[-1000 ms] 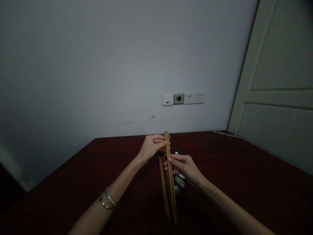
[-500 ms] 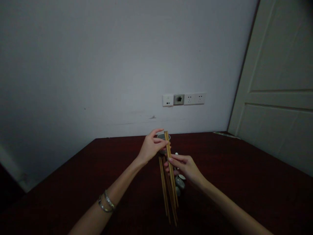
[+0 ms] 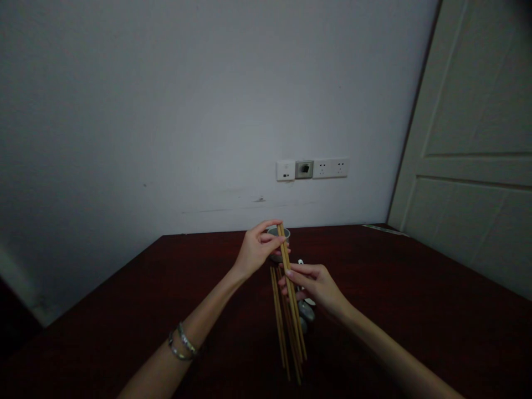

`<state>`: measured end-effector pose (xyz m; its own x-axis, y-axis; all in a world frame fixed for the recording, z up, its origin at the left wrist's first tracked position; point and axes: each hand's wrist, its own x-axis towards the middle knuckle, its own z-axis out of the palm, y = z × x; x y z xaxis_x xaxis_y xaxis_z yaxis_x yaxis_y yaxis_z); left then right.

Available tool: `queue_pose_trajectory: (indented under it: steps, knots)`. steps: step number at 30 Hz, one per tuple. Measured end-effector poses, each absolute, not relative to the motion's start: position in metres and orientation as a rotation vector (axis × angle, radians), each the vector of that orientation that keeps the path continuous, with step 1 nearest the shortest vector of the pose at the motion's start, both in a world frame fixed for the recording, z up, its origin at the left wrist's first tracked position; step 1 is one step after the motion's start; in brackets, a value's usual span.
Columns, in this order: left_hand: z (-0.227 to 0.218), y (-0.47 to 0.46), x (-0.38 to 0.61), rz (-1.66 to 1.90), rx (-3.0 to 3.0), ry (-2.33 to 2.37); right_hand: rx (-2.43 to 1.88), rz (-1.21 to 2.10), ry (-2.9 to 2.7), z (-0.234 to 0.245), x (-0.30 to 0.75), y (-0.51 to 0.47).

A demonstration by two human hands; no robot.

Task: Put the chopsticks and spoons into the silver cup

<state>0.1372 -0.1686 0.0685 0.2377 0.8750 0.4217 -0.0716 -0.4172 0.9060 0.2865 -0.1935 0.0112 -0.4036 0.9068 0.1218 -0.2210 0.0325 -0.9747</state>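
A round grey cup with a pale rim (image 3: 272,231) stands at the far side of the dark red wooden table (image 3: 174,288); the left fingers and the chopsticks cover part of its mouth, so I cannot tell whether anything is inside. The pair of slim light-brown wooden chopsticks (image 3: 293,306) slants from just in front of this cup toward the near side, held in both hands. The left hand (image 3: 254,250) has its thumb and fingertips closed about the far ends, while the right hand (image 3: 320,284) pinches the sticks farther down between thumb and fingers, its other fingers loosely curled. More brown wooden chopsticks (image 3: 277,317) lie beneath and to the left. Right of the held pair, partly hidden by the right hand, sit glossy grey rounded spoon-like pieces (image 3: 306,311).
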Motion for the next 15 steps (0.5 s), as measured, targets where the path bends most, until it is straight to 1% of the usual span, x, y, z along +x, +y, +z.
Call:
queue_pose_trajectory:
  steps: [15]
  knots:
    - [0.0684,-0.1666,0.1396,1.362,1.538,0.806,-0.791,1.546,-1.384,0.0138,0.2859,-0.1937]
